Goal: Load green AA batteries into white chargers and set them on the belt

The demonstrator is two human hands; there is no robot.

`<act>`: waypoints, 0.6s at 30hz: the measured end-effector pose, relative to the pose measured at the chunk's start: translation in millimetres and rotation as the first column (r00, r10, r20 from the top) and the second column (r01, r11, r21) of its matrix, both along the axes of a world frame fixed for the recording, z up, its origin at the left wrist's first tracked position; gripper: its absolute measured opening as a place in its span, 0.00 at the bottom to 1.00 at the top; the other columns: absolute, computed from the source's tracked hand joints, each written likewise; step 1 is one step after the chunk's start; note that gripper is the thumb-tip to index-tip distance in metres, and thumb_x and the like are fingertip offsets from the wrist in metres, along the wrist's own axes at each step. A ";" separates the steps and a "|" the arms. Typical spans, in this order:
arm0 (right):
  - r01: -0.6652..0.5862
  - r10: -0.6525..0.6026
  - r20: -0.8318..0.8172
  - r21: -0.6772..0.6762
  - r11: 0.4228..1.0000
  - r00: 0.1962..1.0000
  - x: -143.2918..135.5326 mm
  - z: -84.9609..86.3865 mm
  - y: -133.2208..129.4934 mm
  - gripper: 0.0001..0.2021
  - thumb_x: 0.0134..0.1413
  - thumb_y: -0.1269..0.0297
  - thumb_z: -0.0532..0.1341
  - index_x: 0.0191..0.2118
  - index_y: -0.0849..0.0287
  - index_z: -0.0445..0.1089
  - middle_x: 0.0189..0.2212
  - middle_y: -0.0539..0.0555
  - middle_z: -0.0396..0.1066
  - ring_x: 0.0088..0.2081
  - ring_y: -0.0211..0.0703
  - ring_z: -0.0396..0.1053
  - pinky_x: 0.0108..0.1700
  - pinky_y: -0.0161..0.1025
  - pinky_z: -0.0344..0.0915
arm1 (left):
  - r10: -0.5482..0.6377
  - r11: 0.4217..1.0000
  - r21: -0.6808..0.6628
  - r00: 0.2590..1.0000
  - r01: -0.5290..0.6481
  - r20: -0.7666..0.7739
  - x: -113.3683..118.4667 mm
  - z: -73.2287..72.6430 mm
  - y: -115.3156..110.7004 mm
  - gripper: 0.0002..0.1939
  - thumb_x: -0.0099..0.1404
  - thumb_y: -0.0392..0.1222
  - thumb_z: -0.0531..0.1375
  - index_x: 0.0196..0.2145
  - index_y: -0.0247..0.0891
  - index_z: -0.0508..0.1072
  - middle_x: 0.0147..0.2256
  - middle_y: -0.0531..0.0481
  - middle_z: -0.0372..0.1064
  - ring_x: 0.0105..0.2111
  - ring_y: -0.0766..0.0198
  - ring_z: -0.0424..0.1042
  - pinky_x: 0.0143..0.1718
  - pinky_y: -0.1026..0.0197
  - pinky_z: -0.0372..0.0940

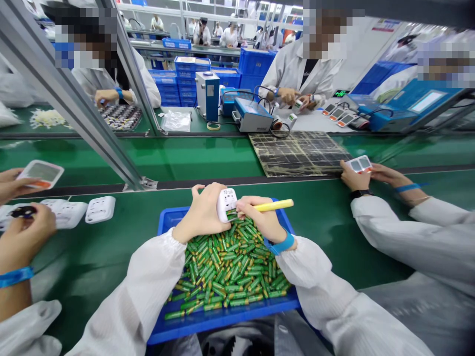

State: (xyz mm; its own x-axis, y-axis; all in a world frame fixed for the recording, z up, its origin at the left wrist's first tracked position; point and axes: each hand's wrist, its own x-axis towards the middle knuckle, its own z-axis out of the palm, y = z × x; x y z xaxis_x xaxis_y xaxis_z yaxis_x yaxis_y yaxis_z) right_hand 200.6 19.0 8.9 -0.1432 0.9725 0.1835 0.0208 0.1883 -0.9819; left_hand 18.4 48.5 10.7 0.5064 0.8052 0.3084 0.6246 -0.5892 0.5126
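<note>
The left hand (pixel 202 212) clasped a white device (pixel 226 202) upright; the right hand (pixel 261 217) pinched a yellow stick (pixel 274 205) lying crosswise, tip pointing right, over the batteries (pixel 226 272).

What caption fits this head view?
Left hand holds a white device, right hand a yellow stick, over green batteries.

Both white-sleeved forearms extend forward and converge at centre. Left hand (pixel 202 213) curled closed, thumb raised. Right hand (pixel 261 217) closed in a pinch, blue band at wrist; the hands nearly touch.
</note>
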 end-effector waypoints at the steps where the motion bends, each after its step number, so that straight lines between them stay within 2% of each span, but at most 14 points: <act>1: -0.001 0.001 0.008 0.005 1.000 1.000 -0.1 -0.2 0.0 0.18 0.56 0.54 0.64 0.19 0.57 0.71 0.19 0.50 0.68 0.24 0.39 0.63 0.29 0.38 0.60 | 0.001 1.000 0.000 1.000 -0.001 -0.002 0.1 0.1 0.0 0.34 0.45 0.45 0.65 0.50 0.40 0.60 0.48 0.45 0.68 0.50 0.50 0.68 0.56 0.45 0.48; 6: -0.020 0.015 0.094 0.054 0.998 0.996 -2.1 -3.1 -1.9 0.18 0.59 0.53 0.61 0.21 0.56 0.71 0.21 0.50 0.70 0.25 0.40 0.64 0.32 0.39 0.61 | 0.017 0.999 0.028 0.999 -0.017 -0.029 -0.4 1.0 0.8 0.31 0.47 0.50 0.65 0.48 0.40 0.61 0.46 0.45 0.69 0.47 0.50 0.69 0.54 0.44 0.49; 9: -0.020 -0.012 0.214 0.147 0.989 0.977 -6.4 -1.0 -8.3 0.20 0.63 0.54 0.57 0.22 0.55 0.69 0.22 0.50 0.69 0.28 0.41 0.65 0.36 0.41 0.60 | 0.064 0.994 0.090 0.994 -0.056 -0.093 -1.2 2.3 1.3 0.30 0.46 0.54 0.64 0.44 0.38 0.62 0.43 0.44 0.69 0.44 0.50 0.69 0.52 0.41 0.50; 13: -0.039 -0.109 0.410 0.335 0.941 0.906 -14.7 5.5 -19.1 0.21 0.64 0.59 0.55 0.18 0.54 0.59 0.17 0.48 0.60 0.26 0.40 0.56 0.40 0.43 0.58 | 0.083 0.979 0.200 0.969 -0.036 -0.233 -1.0 4.4 -0.5 0.25 0.45 0.49 0.62 0.41 0.37 0.63 0.40 0.43 0.68 0.43 0.47 0.68 0.52 0.37 0.48; 16: -0.053 -0.157 0.509 0.374 0.926 0.846 -16.0 4.8 -19.4 0.20 0.62 0.63 0.55 0.18 0.54 0.55 0.16 0.47 0.55 0.23 0.39 0.50 0.41 0.44 0.57 | 0.074 0.976 0.217 0.952 -0.009 -0.297 -0.9 6.5 -2.4 0.22 0.44 0.45 0.61 0.39 0.38 0.63 0.40 0.42 0.68 0.42 0.46 0.68 0.52 0.35 0.47; 18: 0.017 -0.234 0.554 0.368 0.930 0.799 -11.5 0.3 -12.8 0.17 0.58 0.63 0.58 0.19 0.54 0.56 0.15 0.47 0.54 0.22 0.39 0.48 0.41 0.44 0.56 | 0.055 0.986 0.167 0.958 -0.007 -0.282 -1.8 8.2 -2.6 0.24 0.43 0.45 0.62 0.39 0.38 0.62 0.41 0.42 0.68 0.43 0.46 0.67 0.52 0.37 0.49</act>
